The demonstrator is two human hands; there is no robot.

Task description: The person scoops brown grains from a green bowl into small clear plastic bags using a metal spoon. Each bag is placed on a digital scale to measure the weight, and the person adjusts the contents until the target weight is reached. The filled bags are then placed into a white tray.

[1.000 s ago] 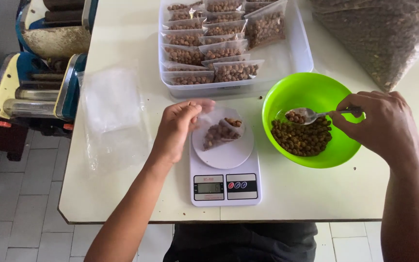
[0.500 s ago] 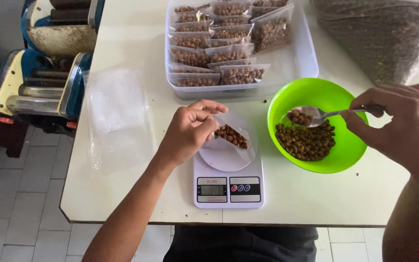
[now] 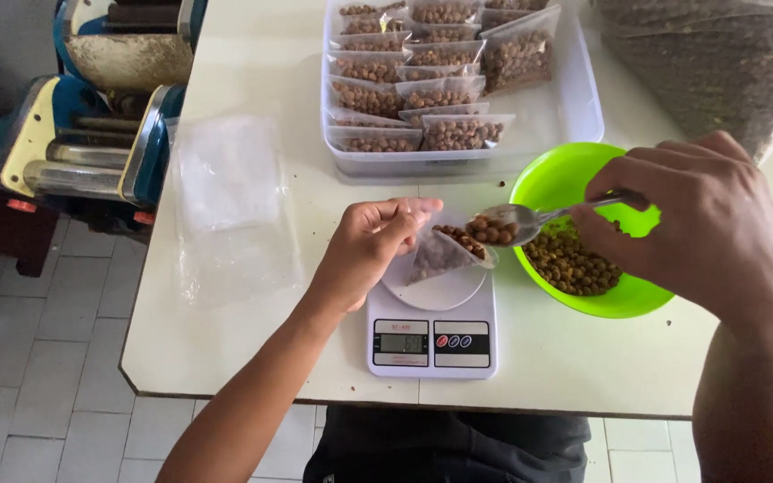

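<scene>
Broadly, a white table (image 3: 252, 349) fills the view, its near edge running left to right. At far right lies a large clear sack of brown pellets (image 3: 717, 72). Left of the table, on the tiled floor, stands a blue and yellow machine (image 3: 91, 134). At far centre sits a clear plastic tray (image 3: 574, 125) packed with filled, sealed pouches (image 3: 445, 94) of the same pellets. A stack of empty clear bags (image 3: 225, 206) lies flat at left, well apart from the work.

Right of centre is a green bowl (image 3: 565, 179), part-filled with pellets. Just beside it on the left stands a white digital scale (image 3: 431, 335), display toward the near edge. Nothing lies between bowl and scale.

Right hand (image 3: 700, 224): reaches in from the right over the bowl, back of hand uppermost, fingers clenched on the handle of a metal spoon (image 3: 521, 219). Spoon's long axis runs left to right, roughly level, loaded bowl end pointing left, at the pouch mouth.

Left hand (image 3: 369, 250): forearm enters from the near left, fingers pinching the far-left edge of a small clear pouch (image 3: 445, 255). The pouch rests on the scale platform, tilted, its open mouth facing right toward the spoon, some pellets already inside.
</scene>
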